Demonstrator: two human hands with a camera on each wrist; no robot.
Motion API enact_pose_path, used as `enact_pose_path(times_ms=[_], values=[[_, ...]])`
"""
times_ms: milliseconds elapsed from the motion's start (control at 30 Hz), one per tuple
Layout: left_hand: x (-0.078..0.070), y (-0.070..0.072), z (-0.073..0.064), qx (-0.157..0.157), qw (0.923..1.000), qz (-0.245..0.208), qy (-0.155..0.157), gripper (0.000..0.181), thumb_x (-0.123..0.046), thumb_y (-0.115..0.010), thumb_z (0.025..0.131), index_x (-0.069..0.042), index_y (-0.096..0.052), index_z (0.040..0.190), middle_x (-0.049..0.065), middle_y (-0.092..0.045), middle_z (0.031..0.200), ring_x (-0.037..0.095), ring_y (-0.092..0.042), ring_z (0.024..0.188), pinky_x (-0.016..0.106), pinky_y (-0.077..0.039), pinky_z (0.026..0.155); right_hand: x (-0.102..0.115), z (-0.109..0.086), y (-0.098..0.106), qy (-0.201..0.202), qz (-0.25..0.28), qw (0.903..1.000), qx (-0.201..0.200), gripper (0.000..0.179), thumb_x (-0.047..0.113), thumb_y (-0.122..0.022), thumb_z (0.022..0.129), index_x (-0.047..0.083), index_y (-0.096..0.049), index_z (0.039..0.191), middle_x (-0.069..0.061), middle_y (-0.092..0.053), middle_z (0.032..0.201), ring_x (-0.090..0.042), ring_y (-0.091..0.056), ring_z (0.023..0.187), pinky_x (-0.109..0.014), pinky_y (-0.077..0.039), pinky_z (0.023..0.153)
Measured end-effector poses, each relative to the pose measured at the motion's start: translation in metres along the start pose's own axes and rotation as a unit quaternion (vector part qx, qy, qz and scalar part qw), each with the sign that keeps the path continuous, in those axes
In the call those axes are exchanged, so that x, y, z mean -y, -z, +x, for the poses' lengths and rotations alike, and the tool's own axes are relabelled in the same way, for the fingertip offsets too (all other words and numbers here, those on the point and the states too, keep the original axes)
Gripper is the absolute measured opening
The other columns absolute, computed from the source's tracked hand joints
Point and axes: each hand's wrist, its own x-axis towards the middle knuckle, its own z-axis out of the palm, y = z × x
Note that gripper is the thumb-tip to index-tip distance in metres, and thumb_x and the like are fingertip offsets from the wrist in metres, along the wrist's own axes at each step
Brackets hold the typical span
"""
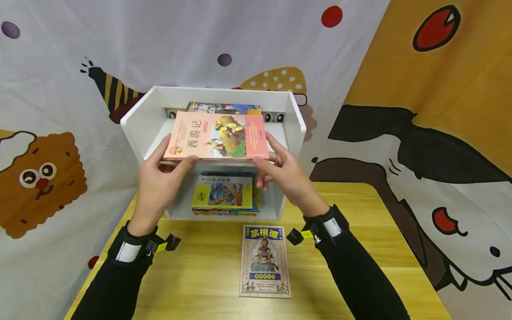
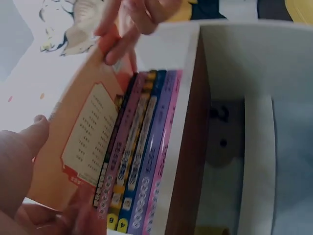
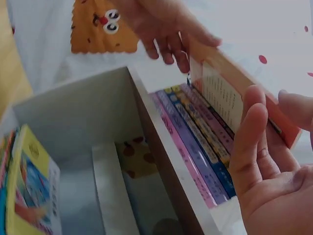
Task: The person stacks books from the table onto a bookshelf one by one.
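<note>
Both hands hold a pink-orange book point(image 1: 224, 135) with a Chinese title, at the upper level of a white two-tier shelf point(image 1: 140, 120). The left hand point(image 1: 158, 182) grips its left end, thumb on the front edge. At the right end, the right hand point(image 1: 290, 175) pinches it with the thumb on the near edge and fingers beneath. The left wrist view shows the book's back cover point(image 2: 63, 142), tilted over a stack of several books point(image 2: 146, 147) on the upper board, spines facing front. Behind the held book, part of another cover point(image 1: 224, 108) shows.
In the lower compartment a stack of books has a yellow book point(image 1: 204, 195) on top. A pale book with a purple title band point(image 1: 264, 264) lies face up on the wooden table point(image 1: 200, 266) before the shelf. A cartoon-print cloth point(image 1: 180, 44) hangs behind.
</note>
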Motion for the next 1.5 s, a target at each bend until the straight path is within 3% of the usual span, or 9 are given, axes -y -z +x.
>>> enact_pose_path(times_ms=[133,233,367,500,600,767,1100,1500], values=[[0.017,0.0,0.007,-0.051,0.9909,0.125,-0.004,0.076,-0.048,-0.074,0.074,-0.024,-0.042,0.14,0.007,-0.05,0.116,0.018,-0.04,0.103,0.038,-0.035,0.084,0.005,0.001,0.001,0.003,-0.078,0.9968,-0.019,0.072,0.024,-0.059,0.092,0.022,-0.016,0.15,-0.01,-0.062,0.118,-0.039,-0.059,0.063,-0.043,-0.052,0.05],[0.023,0.0,0.012,-0.065,0.9824,0.175,-0.011,0.076,-0.054,-0.073,0.072,-0.026,-0.046,0.138,0.01,-0.045,0.12,0.021,-0.032,0.112,0.046,-0.028,0.088,0.0,0.005,0.003,0.014,-0.169,0.9843,-0.048,0.07,0.036,-0.059,0.09,0.023,-0.022,0.148,-0.004,-0.061,0.115,-0.031,-0.06,0.064,-0.048,-0.052,0.052],[0.026,-0.002,0.019,-0.078,0.9743,0.209,-0.03,0.072,-0.058,-0.071,0.072,-0.023,-0.054,0.133,0.013,-0.048,0.122,0.025,-0.034,0.114,0.051,-0.027,0.093,-0.011,0.013,0.006,0.044,-0.295,0.9488,-0.104,0.07,0.052,-0.059,0.086,0.026,-0.031,0.145,0.003,-0.053,0.103,-0.017,-0.053,0.066,-0.041,-0.05,0.051],[0.029,-0.004,0.025,-0.095,0.9686,0.223,-0.056,0.067,-0.058,-0.07,0.072,-0.019,-0.061,0.126,0.013,-0.054,0.115,0.027,-0.04,0.107,0.05,-0.027,0.092,-0.013,0.019,0.005,0.076,-0.381,0.91,-0.145,0.072,0.057,-0.056,0.084,0.021,-0.036,0.143,0.003,-0.044,0.099,-0.014,-0.046,0.072,-0.033,-0.044,0.051],[0.031,-0.006,0.03,-0.109,0.9634,0.234,-0.071,0.065,-0.059,-0.07,0.073,-0.017,-0.063,0.122,0.012,-0.057,0.111,0.028,-0.042,0.103,0.051,-0.026,0.091,-0.011,0.023,0.003,0.086,-0.421,0.8897,-0.155,0.072,0.058,-0.054,0.085,0.019,-0.037,0.143,-0.001,-0.04,0.107,-0.015,-0.046,0.077,-0.033,-0.045,0.057],[0.032,-0.009,0.037,-0.123,0.9555,0.258,-0.074,0.066,-0.062,-0.068,0.072,-0.014,-0.065,0.118,0.012,-0.059,0.106,0.029,-0.043,0.097,0.051,-0.026,0.088,-0.007,0.033,0.002,0.096,-0.471,0.8624,-0.158,0.068,0.058,-0.051,0.087,0.02,-0.038,0.142,-0.006,-0.041,0.124,-0.015,-0.045,0.1,-0.034,-0.048,0.079],[0.038,-0.014,0.053,-0.12,0.952,0.273,-0.07,0.071,-0.067,-0.063,0.073,-0.006,-0.068,0.109,0.014,-0.062,0.096,0.031,-0.048,0.089,0.051,-0.03,0.084,-0.009,0.048,0.006,0.094,-0.504,0.8423,-0.165,0.061,0.055,-0.049,0.09,0.018,-0.046,0.138,-0.006,-0.047,0.13,-0.014,-0.04,0.117,-0.041,-0.041,0.095],[0.044,-0.018,0.065,-0.107,0.953,0.28,-0.042,0.076,-0.072,-0.058,0.073,-0.004,-0.068,0.105,0.013,-0.06,0.084,0.027,-0.046,0.079,0.049,-0.031,0.082,-0.012,0.057,0.006,0.071,-0.51,0.8378,-0.181,0.06,0.054,-0.048,0.091,0.018,-0.045,0.139,-0.009,-0.048,0.129,-0.018,-0.043,0.115,-0.042,-0.041,0.095]])
